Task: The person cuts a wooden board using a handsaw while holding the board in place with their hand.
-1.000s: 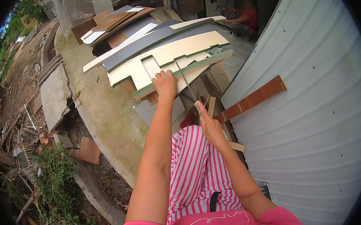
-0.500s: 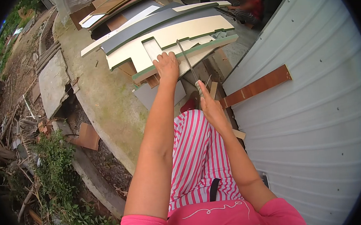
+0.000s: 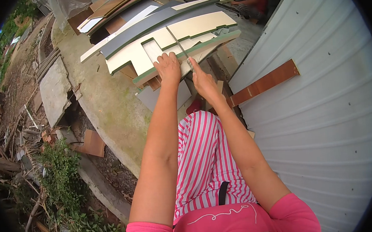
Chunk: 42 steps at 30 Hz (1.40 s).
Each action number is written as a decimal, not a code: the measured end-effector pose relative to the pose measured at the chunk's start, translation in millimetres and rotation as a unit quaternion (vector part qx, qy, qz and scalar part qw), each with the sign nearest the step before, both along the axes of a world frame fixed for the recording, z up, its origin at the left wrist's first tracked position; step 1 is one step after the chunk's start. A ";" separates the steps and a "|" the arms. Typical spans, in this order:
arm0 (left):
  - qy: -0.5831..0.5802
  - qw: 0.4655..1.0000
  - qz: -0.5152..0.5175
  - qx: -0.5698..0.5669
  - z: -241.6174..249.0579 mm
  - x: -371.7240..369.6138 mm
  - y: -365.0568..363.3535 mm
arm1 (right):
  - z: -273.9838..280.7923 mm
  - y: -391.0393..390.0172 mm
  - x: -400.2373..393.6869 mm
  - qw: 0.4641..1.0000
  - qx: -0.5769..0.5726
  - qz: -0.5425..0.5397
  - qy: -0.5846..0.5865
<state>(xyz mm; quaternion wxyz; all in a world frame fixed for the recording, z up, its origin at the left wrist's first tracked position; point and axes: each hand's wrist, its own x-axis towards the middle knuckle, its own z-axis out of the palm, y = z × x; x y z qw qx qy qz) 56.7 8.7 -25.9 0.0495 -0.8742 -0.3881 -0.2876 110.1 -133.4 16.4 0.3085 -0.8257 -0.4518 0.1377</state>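
My left hand (image 3: 168, 67) presses down on the near end of a cream board with a green edge (image 3: 198, 46), fingers curled over its top. My right hand (image 3: 204, 83) grips the handle of a handsaw (image 3: 178, 44); its thin blade runs up and away across the board, just right of my left hand. The board lies on a stack of cream and grey panels (image 3: 145, 30). My leg in pink-and-white striped trousers (image 3: 199, 158) stretches below both arms.
A white corrugated metal wall (image 3: 320, 119) fills the right, with a brown wooden strip (image 3: 265, 83) leaning on it. A mossy concrete slab (image 3: 108, 108) lies left of the stack; rubble and weeds (image 3: 61, 185) beyond. Another person (image 3: 253, 1) sits at the top right.
My right hand has pushed the saw forward and up, so the blade now reaches further across the board. My left hand stays on the board's end.
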 end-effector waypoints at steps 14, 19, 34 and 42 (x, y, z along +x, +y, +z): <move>0.022 0.998 -0.003 -0.051 5.1 -1.7 -0.6 | 1.2 -100.4 -46.0 0.997 -0.033 -0.014 0.062; 0.022 0.999 -0.008 -0.037 1.9 -0.9 2.4 | 3.7 -54.8 -22.2 0.999 -0.035 -0.012 0.035; 0.033 0.998 0.000 -0.052 7.2 -1.1 -0.1 | 2.4 -15.1 -6.3 1.000 -0.004 -0.011 0.004; 0.026 0.998 -0.009 -0.063 11.8 -2.7 -2.9 | 1.0 -106.5 -48.0 0.996 -0.032 -0.015 0.081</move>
